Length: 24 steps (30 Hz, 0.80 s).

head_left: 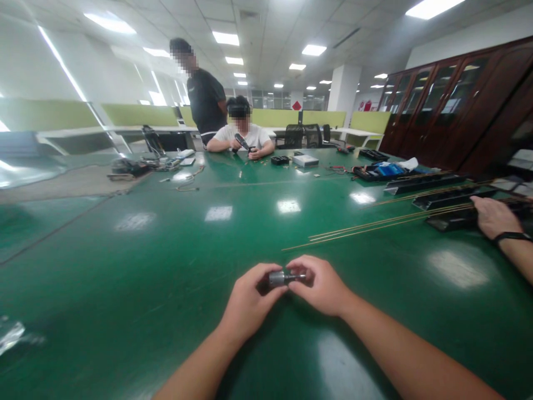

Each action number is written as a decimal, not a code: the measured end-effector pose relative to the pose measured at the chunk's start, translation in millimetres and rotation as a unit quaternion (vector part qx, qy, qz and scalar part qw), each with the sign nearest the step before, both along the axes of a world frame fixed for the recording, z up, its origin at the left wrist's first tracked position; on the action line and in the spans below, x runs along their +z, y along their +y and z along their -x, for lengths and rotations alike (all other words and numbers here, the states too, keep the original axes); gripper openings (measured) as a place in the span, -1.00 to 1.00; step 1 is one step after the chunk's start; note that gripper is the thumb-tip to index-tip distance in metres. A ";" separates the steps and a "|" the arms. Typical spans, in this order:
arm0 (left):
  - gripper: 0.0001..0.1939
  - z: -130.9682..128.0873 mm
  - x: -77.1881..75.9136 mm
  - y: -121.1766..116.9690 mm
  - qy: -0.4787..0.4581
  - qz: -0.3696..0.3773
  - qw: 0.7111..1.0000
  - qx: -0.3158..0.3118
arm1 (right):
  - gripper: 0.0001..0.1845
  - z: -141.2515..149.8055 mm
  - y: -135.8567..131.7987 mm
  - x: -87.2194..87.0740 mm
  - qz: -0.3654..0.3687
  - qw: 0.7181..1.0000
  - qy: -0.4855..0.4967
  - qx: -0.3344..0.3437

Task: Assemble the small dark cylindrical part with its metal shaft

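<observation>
Just above the green table, a small grey metal cylinder with a thin shaft [278, 279] lies roughly level between my two hands. Its wide end is pinched between the thumb and fingers of my left hand [250, 297]. My right hand [320, 286] grips the thin shaft on the other side with thumb and forefinger. The fingers cover both ends of the piece, so its exact kind cannot be made out.
Long thin brass-coloured rods [353, 229] and dark metal channels [447, 197] lie at the right, where another person's hand [495, 216] rests. Across the green table [175, 250], a seated person holds a dark tool [241, 141]. A standing person [204, 100] is behind.
</observation>
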<state>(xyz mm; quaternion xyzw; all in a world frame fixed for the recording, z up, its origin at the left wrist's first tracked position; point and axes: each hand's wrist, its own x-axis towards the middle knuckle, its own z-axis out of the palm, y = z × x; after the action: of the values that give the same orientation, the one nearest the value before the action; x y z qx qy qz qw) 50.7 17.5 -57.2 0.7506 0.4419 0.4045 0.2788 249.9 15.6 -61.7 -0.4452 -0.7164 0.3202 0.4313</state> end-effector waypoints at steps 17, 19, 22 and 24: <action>-0.77 -0.1 1.5 -2.5 0.006 -0.042 0.999 0.007 | -0.87 -1.3 -2.3 8.3 -0.003 0.999 -0.026 0.021; -0.77 -0.2 1.0 -2.7 0.006 -0.040 0.999 0.010 | -0.88 -1.1 -2.3 8.9 -0.003 0.999 -0.028 0.018; -0.77 -0.6 0.1 -2.6 0.006 -0.041 0.999 0.014 | -0.88 -1.0 -2.3 9.9 0.004 1.000 -0.024 0.017; -0.76 -0.7 -0.2 -2.5 0.010 -0.041 0.999 0.017 | -0.88 -1.1 -2.3 10.3 0.013 1.000 -0.022 0.016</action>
<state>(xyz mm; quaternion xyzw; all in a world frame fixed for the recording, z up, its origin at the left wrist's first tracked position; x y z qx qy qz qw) 51.4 15.0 -57.4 0.7576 0.4407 0.4193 0.2367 250.9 13.3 -51.4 -0.4464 -0.7286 0.3262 0.4042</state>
